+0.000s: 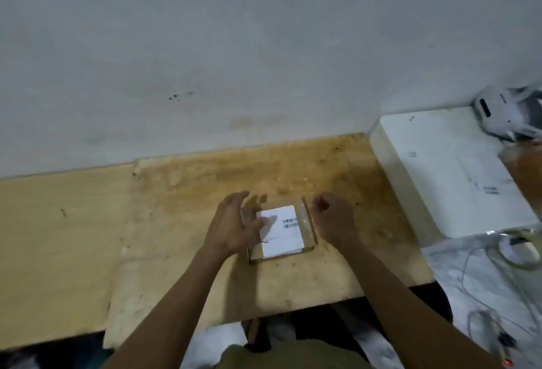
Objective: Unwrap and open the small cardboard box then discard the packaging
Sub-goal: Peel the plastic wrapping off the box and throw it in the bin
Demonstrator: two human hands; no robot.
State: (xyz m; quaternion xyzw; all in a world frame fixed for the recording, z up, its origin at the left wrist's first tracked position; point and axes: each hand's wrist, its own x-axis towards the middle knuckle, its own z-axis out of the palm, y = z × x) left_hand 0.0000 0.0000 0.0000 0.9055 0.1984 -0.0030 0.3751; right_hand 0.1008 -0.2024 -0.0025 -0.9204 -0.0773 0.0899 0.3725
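Observation:
A small flat cardboard box (305, 223) lies on the wooden table (146, 222), wrapped in clear film, with a white barcode label on top. My left hand (233, 225) hovers over the box's left side, fingers spread, holding nothing; its thumb lies across the label's left edge. My right hand (331, 216) is just right of the box, fingers curled into a loose fist, with nothing visibly in it. It is close to the box's right edge; I cannot tell whether it touches.
A large white box (451, 169) stands at the right against the wall (264, 46), with a white device (498, 116) behind it. A tape roll (519, 251) and cables lie on plastic at the lower right. The table's front edge runs just below my forearms.

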